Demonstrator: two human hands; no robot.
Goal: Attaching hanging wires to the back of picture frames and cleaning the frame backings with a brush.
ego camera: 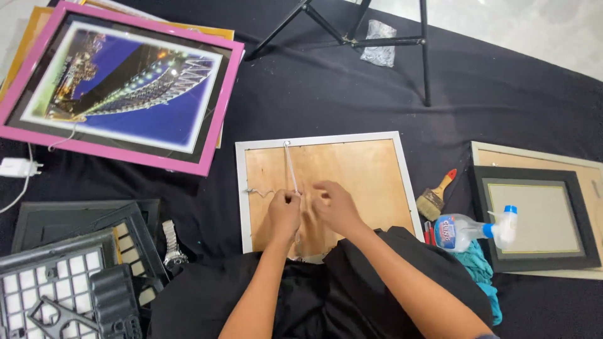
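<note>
Thin white cord (291, 168), limp & light, running up from left hand (284, 212); both hands pinching it, right hand (336, 207) alongside, over stiff frame back (352, 176); best gripping near ends.

A black cloth (352, 100) covers the pale floor (534, 31) (evenly lit), with black stand legs (377, 41) on it.

Both hands, L (284, 210) & R (335, 206), pinch hanging wire (291, 168) on back of silver frame (323, 139).
</note>
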